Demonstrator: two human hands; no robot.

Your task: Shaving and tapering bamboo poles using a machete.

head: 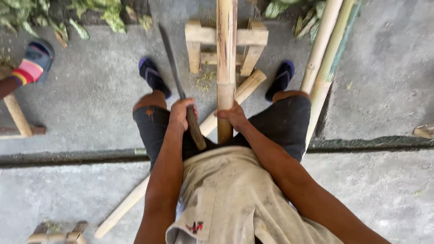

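Observation:
My left hand (181, 113) is closed around the dark handle of a long machete (174, 72) whose blade points away from me, to the left of the pole. My right hand (234, 116) grips a thick yellow-brown bamboo pole (226, 54) that runs straight ahead between my knees. The pole's far part rests on a small wooden stand (248, 40). A thinner pale pole (242, 92) lies diagonally on the ground under my legs.
Two more long bamboo poles (323, 58) lie at the right. Another person's foot in a sandal and striped sock (34, 63) is at the far left beside a wooden leg (18, 115). Green leaves (90, 13) line the far edge. Another small wooden stand (58, 232) sits at the bottom left.

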